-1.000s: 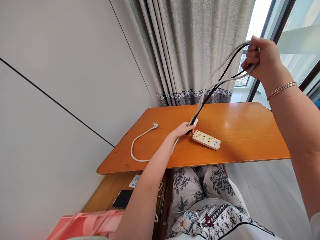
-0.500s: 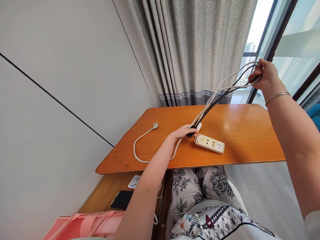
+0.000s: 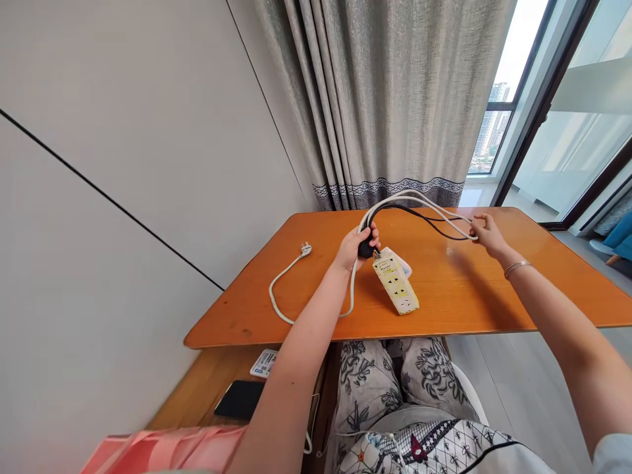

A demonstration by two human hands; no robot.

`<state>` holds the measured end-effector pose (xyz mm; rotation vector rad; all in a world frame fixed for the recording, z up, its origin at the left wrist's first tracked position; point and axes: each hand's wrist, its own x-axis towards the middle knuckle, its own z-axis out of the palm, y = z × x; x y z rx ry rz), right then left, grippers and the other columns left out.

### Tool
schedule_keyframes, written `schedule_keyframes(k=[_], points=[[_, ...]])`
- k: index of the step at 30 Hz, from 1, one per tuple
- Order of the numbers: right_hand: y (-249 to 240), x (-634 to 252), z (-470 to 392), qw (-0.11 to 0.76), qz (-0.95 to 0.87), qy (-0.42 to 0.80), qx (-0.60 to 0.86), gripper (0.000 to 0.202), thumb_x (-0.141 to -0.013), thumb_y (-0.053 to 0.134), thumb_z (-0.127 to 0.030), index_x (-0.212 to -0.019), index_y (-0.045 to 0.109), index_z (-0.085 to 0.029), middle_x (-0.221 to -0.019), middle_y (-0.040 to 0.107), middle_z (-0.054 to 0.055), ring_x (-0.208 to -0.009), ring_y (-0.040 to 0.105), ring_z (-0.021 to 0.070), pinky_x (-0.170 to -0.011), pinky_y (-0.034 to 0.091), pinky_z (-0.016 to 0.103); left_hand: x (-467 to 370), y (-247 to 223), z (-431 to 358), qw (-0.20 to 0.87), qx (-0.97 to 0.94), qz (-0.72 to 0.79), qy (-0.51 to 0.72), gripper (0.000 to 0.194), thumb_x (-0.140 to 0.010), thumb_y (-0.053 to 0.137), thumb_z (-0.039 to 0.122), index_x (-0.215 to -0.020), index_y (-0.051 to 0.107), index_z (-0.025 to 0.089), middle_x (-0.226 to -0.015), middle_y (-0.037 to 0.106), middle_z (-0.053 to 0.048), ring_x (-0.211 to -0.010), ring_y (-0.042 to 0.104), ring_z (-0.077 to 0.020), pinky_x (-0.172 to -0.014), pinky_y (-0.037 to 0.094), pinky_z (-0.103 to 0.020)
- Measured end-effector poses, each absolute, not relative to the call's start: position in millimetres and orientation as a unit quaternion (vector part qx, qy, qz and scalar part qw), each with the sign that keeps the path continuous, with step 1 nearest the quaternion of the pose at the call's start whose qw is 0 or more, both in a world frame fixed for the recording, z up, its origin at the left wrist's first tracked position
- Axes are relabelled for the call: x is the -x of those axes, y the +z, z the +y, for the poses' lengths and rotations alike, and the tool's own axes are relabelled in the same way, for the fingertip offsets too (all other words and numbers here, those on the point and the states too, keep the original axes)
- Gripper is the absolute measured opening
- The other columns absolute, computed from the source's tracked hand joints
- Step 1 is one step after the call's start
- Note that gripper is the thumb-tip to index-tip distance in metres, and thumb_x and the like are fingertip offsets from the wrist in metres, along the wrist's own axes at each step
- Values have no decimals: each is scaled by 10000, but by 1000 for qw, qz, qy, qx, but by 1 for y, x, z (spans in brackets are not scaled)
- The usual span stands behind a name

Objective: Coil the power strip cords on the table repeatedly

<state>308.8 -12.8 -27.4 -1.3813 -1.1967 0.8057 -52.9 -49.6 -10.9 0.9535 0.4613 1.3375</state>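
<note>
My left hand (image 3: 356,246) is closed around a black plug or adapter (image 3: 365,247) and the bunched cords at the near end of the power strip. The cream power strip (image 3: 396,284) hangs or rests tilted just right of that hand, its sockets facing up. White cord (image 3: 407,195) and black cord (image 3: 409,209) arch from there to the right, where my right hand (image 3: 486,234) pinches the far end of the loops low over the table. Left of my arm, the power strip's pale cord lies in a curve ending in a plug (image 3: 305,249). Behind the strip lies a white object (image 3: 402,263), partly covered.
The wooden table (image 3: 459,296) has its front edge above my lap. Below it at left, a lower surface carries a black phone (image 3: 239,399), a white card-like item (image 3: 264,363) and a pink bag (image 3: 168,451). A grey curtain (image 3: 395,99) hangs behind.
My right hand has come down and left, so the stretched cords now sag into an arch. My left hand has risen slightly leftward, and the power strip has swung to a steeper angle.
</note>
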Motion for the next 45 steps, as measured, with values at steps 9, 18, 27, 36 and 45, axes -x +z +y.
schedule_keyframes(k=[9,18,27,36,45], points=[[-83,-252,-38,384,-667,376,516,186,-797,510,-320,-814,624,-174,-610,595,-4,-575,570,138,-610,477,275,42,12,-27,639,-247,199,700,157,-956,523,98,-832,607,146,-670,533,55,-477,434,-21,-563,455,-153],[-89,-245,-51,246,-855,84,449,139,-879,530,-193,-890,665,-164,-843,641,79,-736,582,171,-700,443,270,42,12,0,614,-247,241,710,143,-919,560,92,-796,613,141,-649,538,49,-461,430,-25,-527,433,-162],[-18,-229,-54,190,-857,-109,466,269,-999,458,-266,-977,717,-197,-908,631,80,-673,540,147,-581,346,262,36,16,26,540,-389,325,672,132,-809,742,183,-786,617,147,-627,569,45,-462,455,-35,-488,399,-173],[61,-163,-67,91,-948,201,230,238,-999,523,-259,-791,589,-164,-780,620,24,-667,536,123,-667,425,266,23,22,26,583,-586,196,528,666,-544,849,700,-858,677,138,-749,710,-51,-491,451,-53,-509,416,-215],[49,-162,-31,195,-811,536,130,424,-952,559,-545,-803,592,-150,-618,514,-53,-435,438,44,-437,368,191,6,27,-2,643,-596,151,458,785,-427,848,751,-889,714,130,-774,683,-64,-616,597,-141,-537,432,-254]])
